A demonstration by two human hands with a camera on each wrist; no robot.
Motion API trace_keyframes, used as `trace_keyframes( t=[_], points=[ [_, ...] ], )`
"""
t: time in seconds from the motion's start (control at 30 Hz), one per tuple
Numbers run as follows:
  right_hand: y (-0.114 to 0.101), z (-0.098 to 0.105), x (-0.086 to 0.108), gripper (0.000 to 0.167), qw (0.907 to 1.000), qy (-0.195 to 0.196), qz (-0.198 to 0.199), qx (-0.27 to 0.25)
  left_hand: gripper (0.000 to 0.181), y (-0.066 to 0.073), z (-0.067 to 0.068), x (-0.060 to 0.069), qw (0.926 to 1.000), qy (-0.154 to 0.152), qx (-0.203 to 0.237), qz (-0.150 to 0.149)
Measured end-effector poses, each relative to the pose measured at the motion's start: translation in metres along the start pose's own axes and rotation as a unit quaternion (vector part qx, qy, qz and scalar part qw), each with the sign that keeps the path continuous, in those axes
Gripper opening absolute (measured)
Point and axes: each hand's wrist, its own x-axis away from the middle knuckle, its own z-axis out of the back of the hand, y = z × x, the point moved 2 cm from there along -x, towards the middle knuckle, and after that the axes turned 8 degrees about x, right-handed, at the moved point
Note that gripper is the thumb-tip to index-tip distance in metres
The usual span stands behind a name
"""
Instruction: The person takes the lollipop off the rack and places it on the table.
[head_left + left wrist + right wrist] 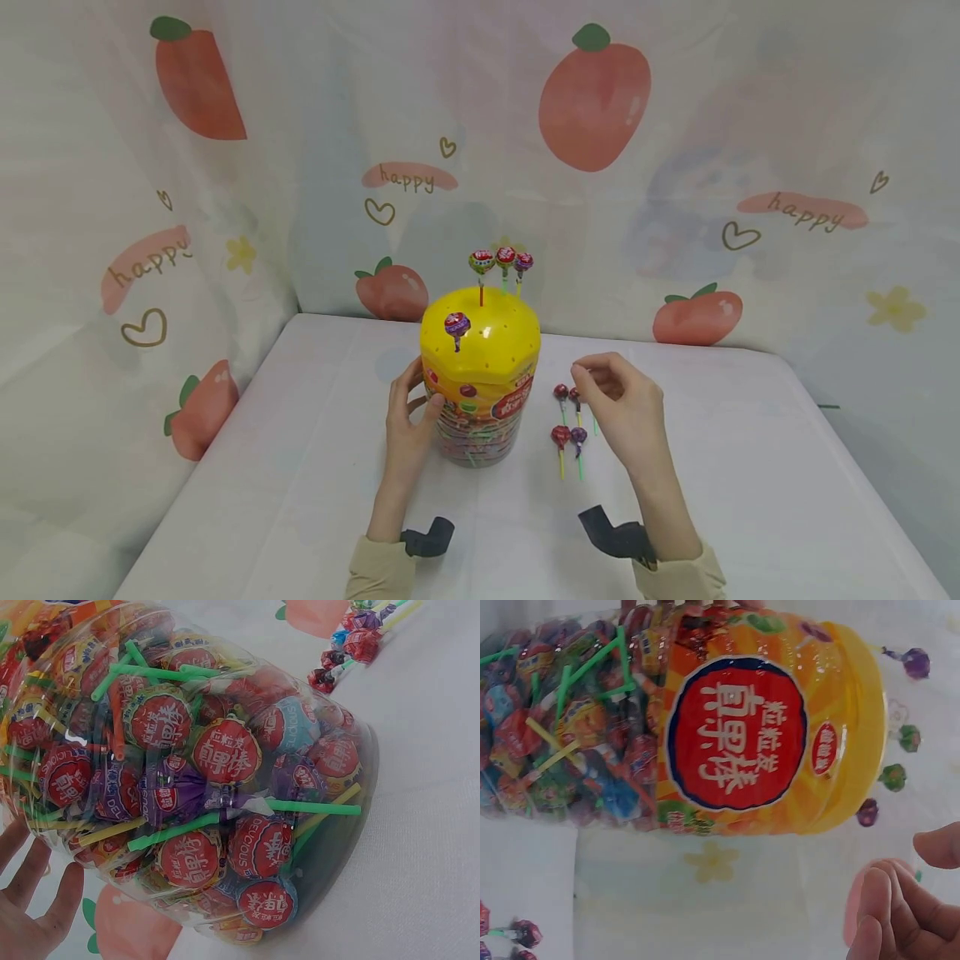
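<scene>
A clear jar [478, 437] packed with wrapped lollipops stands upright on the table under a yellow lid [491, 362]. Several lollipops stick up from holes in this lid, including a purple one [457, 324] near the front. My left hand [407, 429] holds the jar's left side, thumb toward the front and fingers around the far side. To the right of the jar, my right hand [626, 404] hovers above the loose lollipops [561, 437]. Its fingers are loosely bent, and the right wrist view shows a gap between thumb [939, 846] and fingers with nothing held.
The loose lollipops lie in rows on the white tablecloth [300, 467], some partly hidden by my right hand. A fabric backdrop [495, 83] printed with fruit and "happy" rises behind the table and along its left side.
</scene>
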Motion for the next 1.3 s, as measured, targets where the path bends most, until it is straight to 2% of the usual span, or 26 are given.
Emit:
trace_keyframes(
  t=[0.37, 0.63, 0.7, 0.87, 0.93, 1.1, 1.3],
  points=[
    [-0.026, 0.010, -0.005, 0.016, 0.9988, 0.021, 0.038, -0.021, 0.058, 0.001, -0.001, 0.001, 1.0000, 0.000, -0.001, -0.004],
    [-0.046, 0.009, -0.009, 0.016, 0.9967, 0.016, 0.060, -0.052, 0.060, 0.002, -0.002, 0.000, 0.9999, -0.001, 0.003, 0.012],
    [-0.052, 0.007, -0.010, 0.016, 0.9954, 0.013, 0.069, -0.065, 0.060, 0.006, -0.002, 0.000, 0.9999, -0.003, 0.003, 0.017],
    [-0.064, -0.003, -0.015, 0.018, 0.9915, -0.006, 0.088, -0.095, 0.057, 0.034, -0.003, 0.004, 0.9998, -0.006, -0.003, 0.016],
    [-0.067, -0.009, -0.017, 0.019, 0.9892, -0.018, 0.098, -0.107, 0.057, 0.030, -0.002, 0.004, 0.9999, -0.005, -0.004, 0.009],
    [-0.076, -0.022, -0.018, 0.026, 0.9816, -0.043, 0.130, -0.133, 0.057, 0.002, 0.000, 0.000, 1.0000, 0.001, -0.001, -0.010],
    [-0.087, -0.029, -0.017, 0.031, 0.9765, -0.063, 0.138, -0.154, 0.056, 0.001, 0.001, -0.001, 0.9999, 0.001, -0.001, -0.011]
  ],
)
